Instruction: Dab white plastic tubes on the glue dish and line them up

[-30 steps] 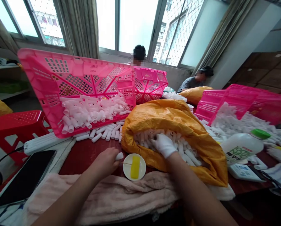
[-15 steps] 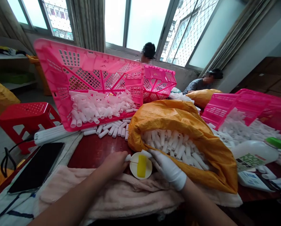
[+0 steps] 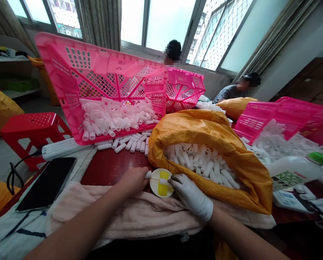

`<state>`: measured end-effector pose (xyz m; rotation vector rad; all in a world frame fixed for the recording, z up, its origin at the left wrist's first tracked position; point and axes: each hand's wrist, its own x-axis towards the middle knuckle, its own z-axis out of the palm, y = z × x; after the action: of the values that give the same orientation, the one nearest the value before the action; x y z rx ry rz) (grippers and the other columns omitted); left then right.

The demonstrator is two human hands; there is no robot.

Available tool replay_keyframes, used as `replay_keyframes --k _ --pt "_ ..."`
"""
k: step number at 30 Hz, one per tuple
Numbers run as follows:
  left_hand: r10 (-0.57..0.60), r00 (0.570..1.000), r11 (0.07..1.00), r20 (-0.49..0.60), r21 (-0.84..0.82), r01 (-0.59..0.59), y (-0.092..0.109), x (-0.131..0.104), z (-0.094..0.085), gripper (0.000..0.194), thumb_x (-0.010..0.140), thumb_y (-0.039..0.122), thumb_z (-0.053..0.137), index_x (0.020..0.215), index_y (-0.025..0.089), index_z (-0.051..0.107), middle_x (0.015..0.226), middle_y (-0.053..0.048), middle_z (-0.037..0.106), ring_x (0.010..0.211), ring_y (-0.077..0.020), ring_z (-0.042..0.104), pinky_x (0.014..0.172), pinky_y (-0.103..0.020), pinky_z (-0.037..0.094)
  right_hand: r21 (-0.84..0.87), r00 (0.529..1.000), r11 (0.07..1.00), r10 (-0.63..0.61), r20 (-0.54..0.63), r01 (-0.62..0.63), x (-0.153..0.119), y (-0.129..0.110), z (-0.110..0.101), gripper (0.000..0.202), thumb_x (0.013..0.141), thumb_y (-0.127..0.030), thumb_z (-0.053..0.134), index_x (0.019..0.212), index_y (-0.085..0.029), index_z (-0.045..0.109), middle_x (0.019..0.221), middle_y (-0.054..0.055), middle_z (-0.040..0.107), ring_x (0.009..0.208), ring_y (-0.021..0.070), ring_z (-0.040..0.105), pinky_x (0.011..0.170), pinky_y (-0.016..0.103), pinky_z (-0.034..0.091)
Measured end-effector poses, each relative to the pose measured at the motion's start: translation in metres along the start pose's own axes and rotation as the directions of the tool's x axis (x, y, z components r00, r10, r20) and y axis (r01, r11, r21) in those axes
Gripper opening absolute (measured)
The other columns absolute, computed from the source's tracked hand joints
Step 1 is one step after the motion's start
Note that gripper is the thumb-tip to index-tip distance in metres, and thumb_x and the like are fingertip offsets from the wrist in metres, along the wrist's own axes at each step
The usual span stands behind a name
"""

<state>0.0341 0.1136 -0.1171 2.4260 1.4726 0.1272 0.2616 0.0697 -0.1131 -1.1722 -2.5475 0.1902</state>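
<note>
My left hand (image 3: pixel 134 179) is closed on a short white tube (image 3: pixel 148 174) at the left edge of a round cream disc (image 3: pixel 154 186). A yellow patch (image 3: pixel 163 189) lies across the disc. Over the patch is another white tube (image 3: pixel 164 181), pinched at its right end by my gloved right hand (image 3: pixel 187 193). Just beyond, an orange sack (image 3: pixel 196 124) lies open with many white tubes (image 3: pixel 203 160) inside. More loose tubes (image 3: pixel 134 142) rest on the dark red table (image 3: pixel 104 166).
A tilted pink basket (image 3: pixel 102 61) holding tubes stands behind. At left are a phone (image 3: pixel 47 184) and red stool (image 3: pixel 34 124); at right, a bottle (image 3: pixel 294 171) and white device (image 3: pixel 290 201). A pinkish towel (image 3: pixel 118 213) lies in front. Two people sit farther back.
The tube in my right hand has moved left and down, from the disc's upper right edge onto the yellow patch. My left hand stays beside the disc. The whole view has shifted slightly.
</note>
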Motion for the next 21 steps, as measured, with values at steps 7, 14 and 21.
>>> replay_keyframes --k 7,14,21 --pt "0.010 1.000 1.000 -0.006 0.006 -0.010 -0.003 0.001 0.000 0.020 0.081 0.034 0.041 0.083 0.020 0.054 0.085 -0.007 0.064 0.079 -0.0221 0.061 0.063 -0.028 0.041 0.003 0.997 1.000 -0.026 -0.070 0.026 -0.010 -0.001 0.005 0.029 0.085 -0.013 0.044 0.113 -0.017 0.051 0.108 0.011 0.057 0.093 0.0218 0.053 0.081 0.039 0.047" --pt "-0.015 1.000 1.000 0.000 -0.011 0.015 -0.003 0.000 0.001 0.023 0.081 0.038 0.040 0.083 0.019 0.054 0.083 -0.008 0.064 0.078 -0.0227 0.060 0.061 -0.029 0.041 0.023 0.958 0.969 -0.248 0.148 0.247 -0.007 -0.017 -0.005 0.020 0.085 -0.015 0.046 0.095 -0.023 0.062 0.089 0.004 0.063 0.081 0.0181 0.055 0.074 0.032 0.049" --pt "0.011 0.998 1.000 -0.067 -0.010 -0.012 0.003 -0.001 -0.008 0.020 0.081 0.035 0.043 0.088 0.020 0.055 0.093 -0.006 0.060 0.091 -0.0213 0.053 0.077 -0.032 0.038 0.491 0.934 0.864 0.077 -0.350 0.113 0.011 -0.015 0.001 0.022 0.084 -0.014 0.047 0.102 -0.025 0.052 0.107 0.005 0.057 0.101 0.0171 0.054 0.088 0.036 0.046"
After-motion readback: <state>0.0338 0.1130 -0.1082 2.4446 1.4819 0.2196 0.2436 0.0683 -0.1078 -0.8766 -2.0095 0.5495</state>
